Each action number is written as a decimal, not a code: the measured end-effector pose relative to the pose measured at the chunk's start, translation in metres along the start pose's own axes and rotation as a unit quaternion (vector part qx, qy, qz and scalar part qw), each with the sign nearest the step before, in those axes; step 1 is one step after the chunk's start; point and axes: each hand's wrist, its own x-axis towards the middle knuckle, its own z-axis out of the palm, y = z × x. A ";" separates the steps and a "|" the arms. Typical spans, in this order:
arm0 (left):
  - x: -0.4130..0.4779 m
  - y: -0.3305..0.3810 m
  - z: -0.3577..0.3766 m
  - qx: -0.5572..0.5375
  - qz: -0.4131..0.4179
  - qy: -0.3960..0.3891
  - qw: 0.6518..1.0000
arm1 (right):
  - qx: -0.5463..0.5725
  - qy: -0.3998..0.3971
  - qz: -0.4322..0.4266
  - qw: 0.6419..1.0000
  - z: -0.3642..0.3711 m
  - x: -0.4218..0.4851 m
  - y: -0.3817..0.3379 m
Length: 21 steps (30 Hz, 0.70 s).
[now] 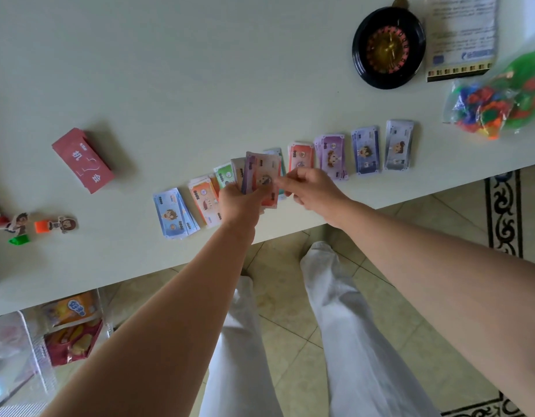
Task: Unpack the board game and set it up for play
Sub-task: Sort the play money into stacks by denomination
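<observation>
At mid-frame the left hand (237, 201) grasps a fanned wad of play money (260, 171) in its fingers just above the desk (170, 70), and the right hand (313, 188) pinches the front note's right edge. Sorted note piles (365, 150) lie in a row beneath them on the desk.

White table (170, 70), tiled floor (299, 380) (patterned rug (504, 212)).

Banknotes (261, 176) fanned in the left hand (237, 203) hide most of a teal note pile (275, 152) just beyond its fingers (254, 192); far to their right, the blurred bag of plastic pieces (498, 100) is cropped by the edge.
</observation>
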 end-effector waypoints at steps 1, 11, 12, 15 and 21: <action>-0.002 0.002 0.004 0.009 0.000 -0.016 1.000 | 0.001 -0.004 -0.004 1.000 -0.003 -0.001 0.000; 0.000 0.008 0.020 0.033 0.018 0.012 0.999 | -0.045 0.128 -0.005 0.991 -0.034 0.015 0.009; 0.001 0.007 0.019 0.039 0.022 0.027 0.999 | -0.053 0.134 -0.003 0.990 -0.034 0.016 0.010; 0.002 0.007 0.019 0.051 0.038 0.044 0.997 | -0.092 0.159 0.010 0.983 -0.035 0.020 0.012; -0.004 0.010 0.029 0.050 0.024 0.038 0.998 | -0.143 0.234 -0.032 0.961 -0.044 0.014 0.020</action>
